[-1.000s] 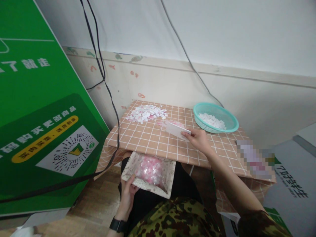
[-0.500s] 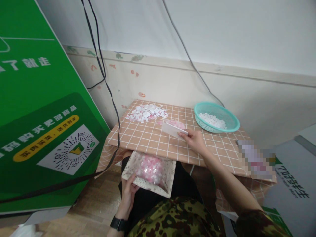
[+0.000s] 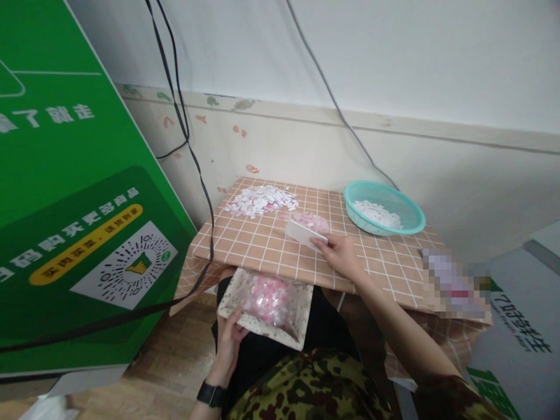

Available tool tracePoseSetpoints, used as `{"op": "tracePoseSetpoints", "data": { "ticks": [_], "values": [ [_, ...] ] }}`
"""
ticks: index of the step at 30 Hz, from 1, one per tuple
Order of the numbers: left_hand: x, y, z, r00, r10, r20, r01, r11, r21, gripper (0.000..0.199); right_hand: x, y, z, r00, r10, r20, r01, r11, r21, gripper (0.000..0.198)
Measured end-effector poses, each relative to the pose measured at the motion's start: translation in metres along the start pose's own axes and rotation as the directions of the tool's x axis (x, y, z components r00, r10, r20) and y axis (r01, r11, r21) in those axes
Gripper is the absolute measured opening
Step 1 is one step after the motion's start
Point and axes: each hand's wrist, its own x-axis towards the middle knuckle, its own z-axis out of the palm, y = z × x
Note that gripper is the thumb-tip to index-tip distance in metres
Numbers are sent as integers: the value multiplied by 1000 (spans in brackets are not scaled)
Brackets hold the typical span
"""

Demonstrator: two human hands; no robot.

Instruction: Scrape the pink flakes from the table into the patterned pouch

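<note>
From my head view, my right hand [image 3: 342,252] pinches a flat, white, rectangular card [image 3: 303,234] by its right end. The card's long axis runs leftward from that hand and slightly away from me, over the brown, white-checked, cloth-covered surface [image 3: 258,249]. A small, low heap of thin pink scraps [image 3: 315,221] lies just past the card's far side (whether the two touch, I cannot tell), so my right hand is much the nearer one to it. My left hand [image 3: 231,337] grips the near left side of a cream, patterned, square tray [image 3: 266,331] holding shiny pink and white pieces [image 3: 266,296]. That tray sits at the surface's near edge, closer to me than the card and off to its left.
</note>
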Motion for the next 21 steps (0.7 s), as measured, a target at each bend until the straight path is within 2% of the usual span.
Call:
{"op": "tracePoseSetpoints", "data": {
  "ticks": [6, 12, 17, 21],
  "values": [
    [2, -2, -2, 1000, 1, 17, -1, 1000, -8, 65, 6, -3, 2, 1000, -15, -24, 16, 1000, 14, 46],
    [4, -5, -5, 1000, -4, 12, 4, 1000, -8, 65, 11, -8, 1, 993, -74, 88, 68, 996, 62, 53],
    [4, -5, -6, 1000, -2, 24, 2, 1000, -15, 65, 23, -5, -5, 998, 0, -69, 0, 1000, 5, 52],
    [5, -6, -6, 1000, -8, 26, 8, 1000, -13, 65, 39, -7, -5, 996, -9, -86, 1, 995, -96, 48]
  ]
}}
